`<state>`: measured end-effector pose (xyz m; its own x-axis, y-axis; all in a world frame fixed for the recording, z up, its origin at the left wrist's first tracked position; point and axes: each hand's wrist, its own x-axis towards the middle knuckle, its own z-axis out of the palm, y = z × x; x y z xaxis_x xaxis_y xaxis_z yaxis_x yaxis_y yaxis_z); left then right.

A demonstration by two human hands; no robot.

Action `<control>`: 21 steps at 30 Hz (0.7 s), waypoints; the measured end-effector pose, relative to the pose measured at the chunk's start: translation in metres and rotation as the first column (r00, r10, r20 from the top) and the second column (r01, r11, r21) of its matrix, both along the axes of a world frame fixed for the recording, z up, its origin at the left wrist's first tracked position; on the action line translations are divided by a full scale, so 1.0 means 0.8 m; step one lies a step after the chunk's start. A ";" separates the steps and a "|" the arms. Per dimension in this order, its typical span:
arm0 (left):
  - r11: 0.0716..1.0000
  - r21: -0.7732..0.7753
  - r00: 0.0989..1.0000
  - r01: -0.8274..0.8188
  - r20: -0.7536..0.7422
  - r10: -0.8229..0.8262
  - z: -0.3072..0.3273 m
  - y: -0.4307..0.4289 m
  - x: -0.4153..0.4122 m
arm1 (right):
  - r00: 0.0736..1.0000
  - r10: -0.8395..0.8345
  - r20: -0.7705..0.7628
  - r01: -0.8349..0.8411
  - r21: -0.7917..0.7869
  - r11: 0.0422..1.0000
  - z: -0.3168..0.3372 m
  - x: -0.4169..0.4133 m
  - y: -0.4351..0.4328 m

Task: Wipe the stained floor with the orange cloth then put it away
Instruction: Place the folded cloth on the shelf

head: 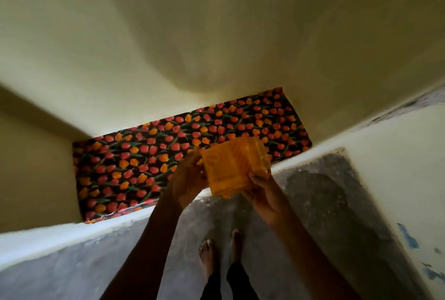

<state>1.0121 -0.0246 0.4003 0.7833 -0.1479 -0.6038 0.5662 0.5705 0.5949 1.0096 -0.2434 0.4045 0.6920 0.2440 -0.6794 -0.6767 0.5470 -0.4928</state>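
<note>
The orange cloth (232,166) is folded into a thick square and held up in front of me with both hands. My left hand (186,179) grips its left edge, fingers curled round behind it. My right hand (263,193) pinches its lower right corner, thumb on top. The cloth hangs over the front edge of a wall shelf lined with a tulip-patterned sheet (149,155). The grey floor (313,203) lies below, with a darker patch to the right of my hands.
The shelf sits in a recess between pale yellow walls (216,35), with a white ledge (60,234) along its front. My bare feet (221,256) stand on the floor close to the ledge. A white wall with blue marks (409,203) rises on the right.
</note>
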 end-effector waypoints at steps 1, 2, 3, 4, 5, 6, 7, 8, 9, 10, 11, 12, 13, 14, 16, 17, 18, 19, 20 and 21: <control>0.996 0.074 0.998 0.051 -0.028 -0.049 -0.015 -0.005 0.004 | 1.000 -0.002 -0.001 0.002 -0.060 0.998 -0.012 0.011 0.008; 0.990 0.128 0.997 0.063 -0.056 -0.056 -0.034 -0.009 0.012 | 1.000 0.001 0.004 0.000 -0.144 0.990 -0.031 0.023 0.016; 0.982 0.186 0.997 0.040 -0.069 -0.028 -0.049 -0.011 0.019 | 1.000 0.004 0.023 0.002 -0.225 0.974 -0.044 0.032 0.021; 0.970 0.245 0.998 -0.008 -0.054 0.022 -0.060 -0.011 0.028 | 0.999 0.008 0.048 0.007 -0.301 0.954 -0.057 0.041 0.027; 0.952 0.300 0.997 -0.061 -0.021 0.070 -0.075 -0.010 0.039 | 0.997 0.016 0.070 0.010 -0.363 0.932 -0.074 0.053 0.031; 0.929 0.354 0.994 -0.105 0.028 0.102 -0.082 -0.009 0.049 | 0.996 0.031 0.088 0.008 -0.410 0.912 -0.085 0.064 0.035; 0.899 0.416 0.991 -0.133 0.078 0.111 -0.093 -0.006 0.060 | 0.994 0.048 0.094 -0.001 -0.446 0.895 -0.099 0.078 0.040; 0.865 0.481 0.988 -0.144 0.124 0.096 -0.100 -0.004 0.071 | 0.993 0.068 0.095 -0.013 -0.490 0.872 -0.108 0.089 0.044; 0.828 0.544 0.986 -0.138 0.151 0.065 -0.107 0.000 0.081 | 0.992 0.085 0.093 -0.023 -0.533 0.846 -0.117 0.099 0.048; 0.794 0.595 0.986 -0.125 0.160 0.035 -0.119 0.004 0.093 | 0.991 0.099 0.095 -0.028 -0.564 0.825 -0.128 0.108 0.053; 0.765 0.635 0.986 -0.108 0.164 0.003 -0.127 0.009 0.102 | 0.988 0.108 0.109 -0.024 -0.585 0.810 -0.135 0.114 0.058; 0.742 0.664 0.987 -0.099 0.162 -0.013 -0.137 0.014 0.112 | 0.986 0.111 0.122 -0.015 -0.602 0.799 -0.142 0.120 0.065; 0.716 0.691 0.987 -0.100 0.159 -0.016 -0.144 0.018 0.119 | 0.985 0.107 0.134 -0.002 -0.617 0.787 -0.147 0.123 0.071; 0.692 0.712 0.986 -0.115 0.167 -0.007 -0.149 0.021 0.124 | 0.985 0.102 0.137 0.007 -0.631 0.775 -0.153 0.126 0.076; 0.645 0.754 0.988 -0.123 0.151 0.011 -0.158 0.026 0.131 | 0.987 0.088 0.136 0.025 -0.661 0.750 -0.165 0.126 0.084; 0.617 0.780 0.992 -0.107 0.126 0.013 -0.163 0.028 0.131 | 0.986 0.088 0.140 0.035 -0.698 0.715 -0.171 0.125 0.086; 0.585 0.806 0.995 -0.087 0.097 0.015 -0.170 0.029 0.130 | 0.984 0.098 0.147 0.046 -0.748 0.662 -0.178 0.124 0.089; 0.545 0.836 0.998 -0.068 0.066 0.024 -0.175 0.030 0.125 | 0.982 0.114 0.148 0.052 -0.801 0.596 -0.180 0.123 0.091; 0.507 0.860 0.998 -0.057 0.044 0.038 -0.179 0.031 0.120 | 0.978 0.143 0.150 0.054 -0.851 0.522 -0.182 0.124 0.094; 0.477 0.877 0.998 -0.052 0.032 0.050 -0.181 0.030 0.113 | 0.973 0.185 0.141 0.046 -0.895 0.444 -0.183 0.124 0.096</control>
